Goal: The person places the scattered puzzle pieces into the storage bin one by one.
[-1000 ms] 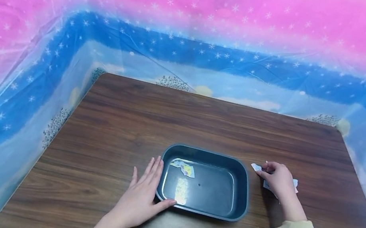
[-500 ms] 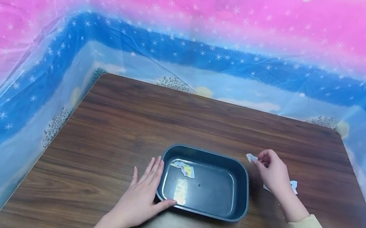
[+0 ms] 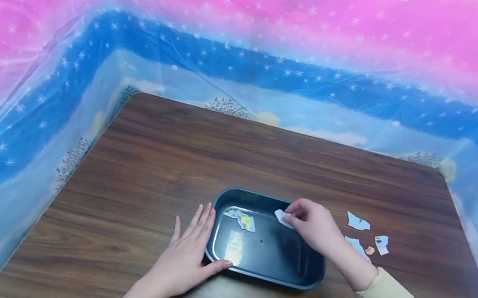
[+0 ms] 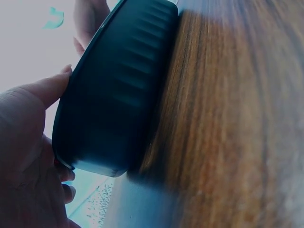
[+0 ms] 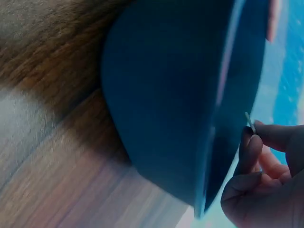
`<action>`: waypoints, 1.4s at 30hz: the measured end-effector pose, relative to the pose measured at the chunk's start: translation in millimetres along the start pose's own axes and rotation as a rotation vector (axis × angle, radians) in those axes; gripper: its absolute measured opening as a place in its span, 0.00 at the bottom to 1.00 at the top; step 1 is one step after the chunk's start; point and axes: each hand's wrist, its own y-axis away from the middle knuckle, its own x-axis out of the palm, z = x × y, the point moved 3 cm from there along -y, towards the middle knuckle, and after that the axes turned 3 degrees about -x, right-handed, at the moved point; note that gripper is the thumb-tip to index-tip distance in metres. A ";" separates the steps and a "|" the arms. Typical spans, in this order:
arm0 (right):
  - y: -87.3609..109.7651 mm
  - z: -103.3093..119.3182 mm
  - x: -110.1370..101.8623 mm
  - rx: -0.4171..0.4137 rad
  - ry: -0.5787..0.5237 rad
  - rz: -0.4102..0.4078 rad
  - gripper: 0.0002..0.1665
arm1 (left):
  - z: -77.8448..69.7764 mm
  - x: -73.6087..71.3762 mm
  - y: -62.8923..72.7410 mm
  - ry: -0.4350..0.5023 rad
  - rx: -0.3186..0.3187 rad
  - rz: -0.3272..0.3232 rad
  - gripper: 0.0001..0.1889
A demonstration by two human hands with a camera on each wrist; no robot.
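A dark grey rectangular tray (image 3: 262, 278) stands on the table in the head view. My left hand (image 3: 182, 263) rests against its left end, fingers straight along the side and thumb on the front rim. Above the tray's back right part, my right hand (image 3: 314, 229) pinches a white torn paper scrap (image 3: 283, 218) between thumb and fingertips. That scrap shows edge-on as a thin sliver (image 5: 250, 122) in the right wrist view. Inside the tray, toward the left, lies a yellow and purple patterned scrap (image 3: 247, 222).
Right of the tray lie several more scraps: a white one at the back (image 3: 358, 221), a white one farther right (image 3: 381, 244), one partly behind the right forearm (image 3: 356, 247) and a small orange one (image 3: 369, 250). A patterned cloth (image 3: 252, 72) surrounds the wooden table (image 3: 172, 148).
My right hand has lifted the white scrap and carried it left, from the scraps to over the tray. More scraps on the table now show. My left hand has stayed on the tray.
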 end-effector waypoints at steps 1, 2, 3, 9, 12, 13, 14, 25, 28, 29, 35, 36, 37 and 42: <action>-0.6 0.2 4.3 0.013 0.019 0.019 0.07 | -0.1 0.9 -0.1 -0.001 -0.001 0.002 0.56; -1.3 0.4 8.4 0.026 0.041 0.033 0.06 | -0.3 1.6 -0.2 0.001 -0.001 0.002 0.57; -1.9 0.4 12.4 0.035 0.064 0.046 0.05 | -0.6 2.3 -0.3 0.000 0.000 0.003 0.57; -7.1 0.4 33.1 0.078 0.168 0.075 0.05 | -1.2 7.6 -1.0 -0.002 0.007 0.003 0.57; -9.8 -0.5 40.7 0.088 0.192 0.074 0.06 | -2.5 8.8 -0.4 -0.002 0.009 0.005 0.57; -10.4 -1.3 42.7 0.090 0.199 0.072 0.06 | -2.9 9.3 -0.3 0.001 0.010 0.006 0.57; -10.9 -1.9 44.2 0.091 0.209 0.069 0.06 | -3.5 9.5 0.0 0.001 0.010 0.007 0.57; -6.6 -1.3 42.3 0.049 0.306 0.013 0.07 | -4.4 11.9 2.9 0.024 -0.007 0.024 0.57; -4.8 3.0 28.9 0.048 0.299 -0.005 0.10 | -4.0 11.3 3.3 0.022 -0.005 0.018 0.57; -4.2 4.5 22.2 0.045 0.289 -0.016 0.11 | -3.6 10.9 3.5 0.019 -0.004 0.015 0.58; -0.2 5.2 -34.9 0.063 0.204 -0.116 0.14 | 0.6 8.0 2.0 0.016 0.005 -0.013 0.58; -0.2 1.9 -44.6 0.079 0.196 -0.128 0.15 | 1.2 7.4 1.1 0.016 0.006 -0.018 0.58; -0.8 -3.2 -53.6 0.093 0.187 -0.140 0.15 | 1.9 6.9 0.1 0.019 0.008 -0.022 0.58; -0.3 -49.5 -78.9 0.194 0.160 -0.113 0.21 | 2.9 7.0 -0.7 0.027 0.011 -0.021 0.58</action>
